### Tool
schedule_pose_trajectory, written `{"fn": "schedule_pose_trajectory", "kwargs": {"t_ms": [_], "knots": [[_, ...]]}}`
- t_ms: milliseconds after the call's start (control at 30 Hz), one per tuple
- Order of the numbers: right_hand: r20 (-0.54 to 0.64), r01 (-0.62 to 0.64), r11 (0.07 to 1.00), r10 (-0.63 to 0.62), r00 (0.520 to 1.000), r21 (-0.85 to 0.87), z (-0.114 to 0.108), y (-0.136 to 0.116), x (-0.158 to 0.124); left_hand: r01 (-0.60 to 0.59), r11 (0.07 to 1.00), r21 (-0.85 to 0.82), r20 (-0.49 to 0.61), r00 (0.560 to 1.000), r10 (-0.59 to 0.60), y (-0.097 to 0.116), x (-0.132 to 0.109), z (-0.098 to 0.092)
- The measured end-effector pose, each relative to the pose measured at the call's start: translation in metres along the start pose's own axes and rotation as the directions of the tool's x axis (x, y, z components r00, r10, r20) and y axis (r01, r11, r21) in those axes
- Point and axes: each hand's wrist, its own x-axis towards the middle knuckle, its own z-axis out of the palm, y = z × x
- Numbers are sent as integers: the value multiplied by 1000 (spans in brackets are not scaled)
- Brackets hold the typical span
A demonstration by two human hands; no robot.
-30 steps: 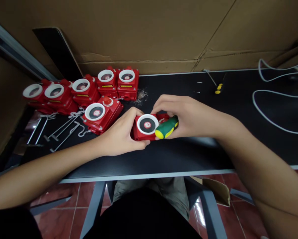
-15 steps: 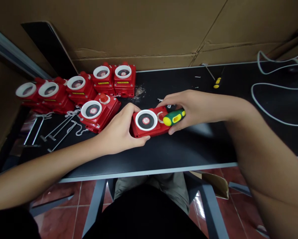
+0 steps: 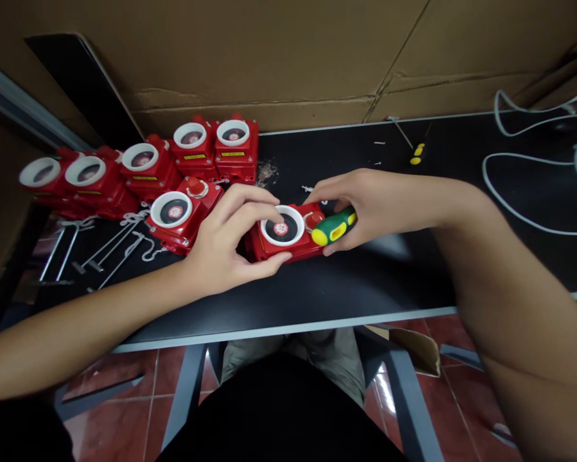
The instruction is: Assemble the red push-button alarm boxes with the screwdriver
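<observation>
A red alarm box (image 3: 295,251) with a white ring, a dark round face and a red knob lies on the black tabletop between my hands. My left hand (image 3: 225,237) grips its left part, thumb along the near side and fingers arched over the white ring, one fingertip on the dark face. Around the right end of the same box my right hand (image 3: 353,205) is closed, also holding a green and yellow screwdriver handle (image 3: 336,227) against the palm. The screwdriver's shaft is hidden. Just left of my left hand sits a similar red box (image 3: 185,215).
Several more red boxes (image 3: 237,151) stand at the back left. Metal rods with chains (image 3: 112,247) lie before them. A second screwdriver (image 3: 417,154), small screws (image 3: 379,143) and a white cable (image 3: 519,218) are on the right. A cardboard wall (image 3: 269,58) rises behind.
My left hand's fingers have lifted from the far side of the box onto its white ring and dark face. My right hand keeps its hold. The view has shifted slightly.
</observation>
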Motion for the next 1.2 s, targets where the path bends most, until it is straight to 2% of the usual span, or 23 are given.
{"fn": "schedule_pose_trajectory", "kwargs": {"t_ms": [67, 200, 467, 667, 800, 1033, 1200], "knots": [[-3, 0, 1000, 0, 1000, -5, 0, 0, -1, -6, 998, 55, 3, 1000, 5, 2, 2, -2], [-10, 13, 1000, -14, 1000, -17, 0, -1, -2, -11, 998, 63, -18, 1000, 12, 5, 4, -4], [-21, -4, 1000, 4, 1000, -12, -1, -5, -5, -125, 983, 133, -45, 990, 132, 4, 2, -4], [-10, 25, 1000, -25, 1000, -1, -1, -3, -6, -64, 987, 146, -17, 998, 67, 6, 2, -5], [-17, 22, 1000, -22, 1000, 7, -1, -5, -6, -155, 979, 134, -34, 986, 161, 6, 2, -5], [52, -18, 999, 19, 998, -27, -5, -12, -5, -226, 954, 196, -24, 972, 235, 5, 1, -6], [70, -18, 998, 23, 997, -65, -2, -12, -4, -227, 956, 187, -19, 972, 234, 4, 1, -6]]}}
